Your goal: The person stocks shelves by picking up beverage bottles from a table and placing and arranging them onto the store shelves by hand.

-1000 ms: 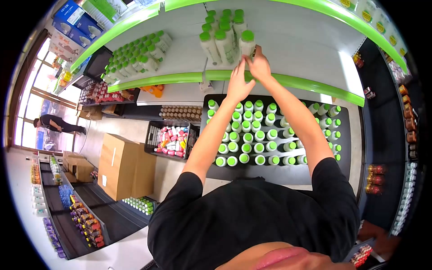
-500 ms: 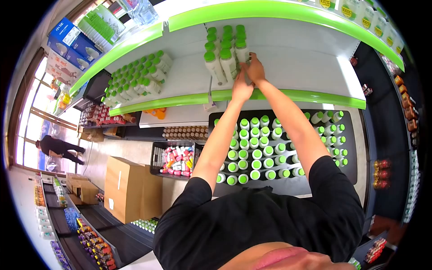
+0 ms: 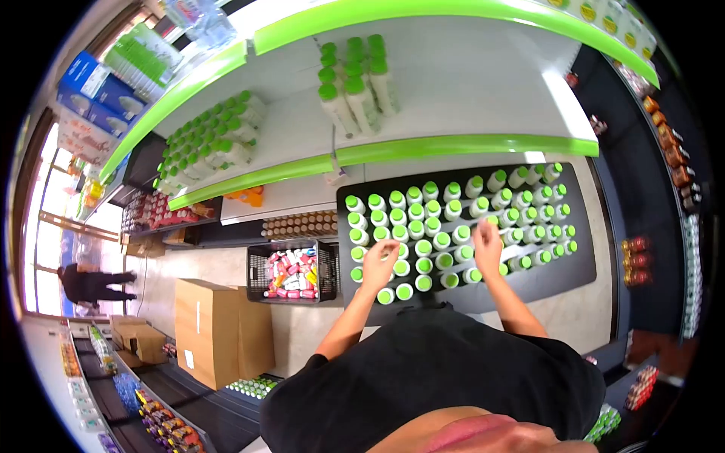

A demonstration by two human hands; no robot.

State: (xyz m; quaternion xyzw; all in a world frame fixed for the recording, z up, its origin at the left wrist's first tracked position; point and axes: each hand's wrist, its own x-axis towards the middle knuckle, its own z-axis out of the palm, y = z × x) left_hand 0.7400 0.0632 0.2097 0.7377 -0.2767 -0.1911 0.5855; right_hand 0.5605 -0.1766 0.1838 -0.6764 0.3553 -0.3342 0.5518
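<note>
Several white bottles with green caps stand upright in rows on a black tabletop [image 3: 483, 303] in front of me. My left hand [image 3: 379, 266] is over the left part of the rows, fingers curved and apart beside a green-capped bottle [image 3: 402, 266]. Over the middle of the rows is my right hand [image 3: 488, 240], its fingertips close to a green cap [image 3: 492, 220]; whether they touch it I cannot tell. Neither hand shows a bottle held. On the white shelf [image 3: 468, 98] above, a tight group of the same bottles [image 3: 364, 104] stands upright.
A larger block of green-capped bottles [image 3: 208, 143] is on the shelf's left part. The shelf's green front edge [image 3: 468, 146] runs above the table. A black crate [image 3: 255, 291] of colourful bottles and a cardboard box [image 3: 208, 332] stand left. A person [image 3: 94, 285] is farther off.
Both my hands have left the bottle group on the shelf and come down over the bottles on the table. The shelf group stays standing. My view has shifted slightly.
</note>
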